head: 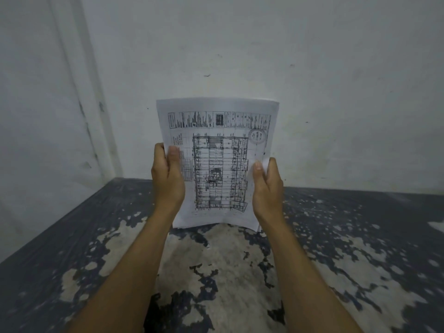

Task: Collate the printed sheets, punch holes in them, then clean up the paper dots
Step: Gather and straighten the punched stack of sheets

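A stack of printed sheets (217, 162) stands upright on its bottom edge, which touches or hovers just above the table. The top sheet shows a building floor plan with a title block along its upper edge. My left hand (167, 179) grips the stack's left edge, thumb on the front. On the opposite edge my right hand (266, 186) grips the same way, thumb on the front and fingers behind. No hole punch or paper dots are in view.
The table (72, 260) has a worn dark surface with large pale patches where the coating has flaked off. It sits in a corner, with a white wall (312, 80) behind and another on the left.
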A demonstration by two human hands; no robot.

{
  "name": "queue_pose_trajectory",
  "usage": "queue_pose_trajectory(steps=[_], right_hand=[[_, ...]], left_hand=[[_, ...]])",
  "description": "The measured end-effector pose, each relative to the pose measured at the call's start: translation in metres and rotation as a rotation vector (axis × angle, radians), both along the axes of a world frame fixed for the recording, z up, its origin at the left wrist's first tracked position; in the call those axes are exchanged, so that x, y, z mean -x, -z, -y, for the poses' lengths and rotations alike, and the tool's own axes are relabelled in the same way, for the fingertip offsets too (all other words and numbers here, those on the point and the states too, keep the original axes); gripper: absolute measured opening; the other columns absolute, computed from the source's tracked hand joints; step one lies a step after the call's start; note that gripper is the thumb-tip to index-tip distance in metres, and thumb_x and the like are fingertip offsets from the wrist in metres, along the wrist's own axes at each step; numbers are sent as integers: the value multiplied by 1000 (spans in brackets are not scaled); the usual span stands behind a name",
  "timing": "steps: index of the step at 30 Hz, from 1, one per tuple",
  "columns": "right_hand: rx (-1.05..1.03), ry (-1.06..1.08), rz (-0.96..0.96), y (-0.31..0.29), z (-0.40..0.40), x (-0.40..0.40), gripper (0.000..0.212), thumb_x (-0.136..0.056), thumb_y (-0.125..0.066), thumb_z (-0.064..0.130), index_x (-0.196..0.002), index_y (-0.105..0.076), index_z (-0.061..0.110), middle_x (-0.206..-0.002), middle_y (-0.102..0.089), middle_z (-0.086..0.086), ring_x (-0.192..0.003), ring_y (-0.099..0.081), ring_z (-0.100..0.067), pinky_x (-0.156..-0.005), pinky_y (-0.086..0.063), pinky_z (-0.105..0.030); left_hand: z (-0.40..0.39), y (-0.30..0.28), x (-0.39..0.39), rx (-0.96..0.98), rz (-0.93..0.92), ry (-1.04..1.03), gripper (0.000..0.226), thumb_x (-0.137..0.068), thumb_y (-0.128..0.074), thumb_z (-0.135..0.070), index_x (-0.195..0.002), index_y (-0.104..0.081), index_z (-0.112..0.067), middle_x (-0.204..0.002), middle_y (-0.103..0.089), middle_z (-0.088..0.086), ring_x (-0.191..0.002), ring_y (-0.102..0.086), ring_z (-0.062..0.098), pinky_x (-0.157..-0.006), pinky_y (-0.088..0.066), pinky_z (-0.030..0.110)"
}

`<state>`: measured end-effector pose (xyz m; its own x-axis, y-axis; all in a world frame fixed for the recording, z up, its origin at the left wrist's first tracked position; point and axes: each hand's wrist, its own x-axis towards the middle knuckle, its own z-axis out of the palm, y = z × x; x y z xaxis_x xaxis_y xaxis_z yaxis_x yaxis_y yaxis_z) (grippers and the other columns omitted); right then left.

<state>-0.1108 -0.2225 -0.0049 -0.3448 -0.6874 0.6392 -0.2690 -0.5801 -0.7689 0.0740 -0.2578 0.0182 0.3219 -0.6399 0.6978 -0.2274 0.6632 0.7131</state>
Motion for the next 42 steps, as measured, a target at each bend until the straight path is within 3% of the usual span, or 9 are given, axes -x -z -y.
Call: queue_pose_trajectory(steps=[3, 9, 14, 17, 21, 24, 27, 36, 42], right_hand=[[-3, 29, -25, -4, 2, 3, 25, -105, -41, 34, -86, -42, 18, -67, -44, 18, -59, -34, 1, -53, -33, -22], [-197, 62, -34, -19, -3, 30, 21, -105, -43, 28, -94, -54, 14, -81, -56, 7, -63, -46, 0, -57, -36, -20], [-623, 64, -9, -40, 2, 72, 15, -98, -50, 16, -100, -64, 12, -84, -63, -3, -64, -53, -14, -50, -39, -21], [-820, 120, -70, -38, 4, 89, 14, -94, -48, 9, -93, -61, 2, -80, -62, -7, -64, -54, -18, -49, -38, -22], [-956, 167, -225, -12, 7, 101, 28, -92, -46, 11, -107, -64, -5, -105, -69, -18, -82, -64, -25, -70, -52, -33], [-988, 307, -501, 12, 0, 100, 30, -90, -41, 26, -92, -64, 7, -120, -66, -18, -94, -63, -27, -86, -52, -38], [-1129, 415, -786, 30, 1, 103, 55, -90, -33, 36, -135, -52, 12, -156, -30, -19, -141, -27, -39, -116, -21, -54], [-1181, 373, -911, 34, 16, 108, 64, -94, -33, 38, -152, -31, 12, -161, -8, -23, -146, -2, -41, -116, 2, -60], [-1147, 371, -877, 35, 17, 110, 70, -94, -34, 39, -154, -20, 5, -161, -9, -21, -147, -6, -40, -117, -5, -55]], left_hand=[[0, -2, 2, -22, 35, -40, 25, -105, -34, -45, -94, -43, -25, -74, -56, -24, -59, -48, -5, -53, -42, 17], [-6, -17, 23, -94, 133, -60, 24, -106, -34, -40, -86, -41, -32, -67, -50, -20, -53, -41, -3, -49, -35, 15], [17, -27, 45, -620, 225, 40, 44, -106, -36, -34, -137, -48, -6, -123, -60, 8, -100, -59, 23, -73, -45, 29], [22, -16, 58, -815, 342, 117, 45, -105, -41, -28, -139, -48, 1, -104, -65, 12, -75, -57, 19, -57, -40, 24], [30, 17, 78, -917, 484, 113, 41, -105, -44, -21, -132, -51, 8, -123, -61, 21, -80, -57, 22, -66, -44, 28], [32, 34, 90, -943, 596, 85, 31, -100, -47, -16, -119, -59, 5, -110, -66, 17, -77, -62, 24, -60, -46, 28], [35, 43, 96, -948, 798, -14, 21, -98, -49, -18, -102, -63, -3, -105, -68, 15, -72, -61, 23, -56, -46, 27], [58, 48, 107, -942, 999, -105, 33, -98, -44, -17, -121, -60, 0, -126, -61, 21, -116, -57, 36, -99, -50, 41], [65, 55, 102, -929, 1046, -89, 34, -92, -46, -21, -120, -55, -3, -123, -60, 19, -107, -59, 33, -83, -51, 35]])
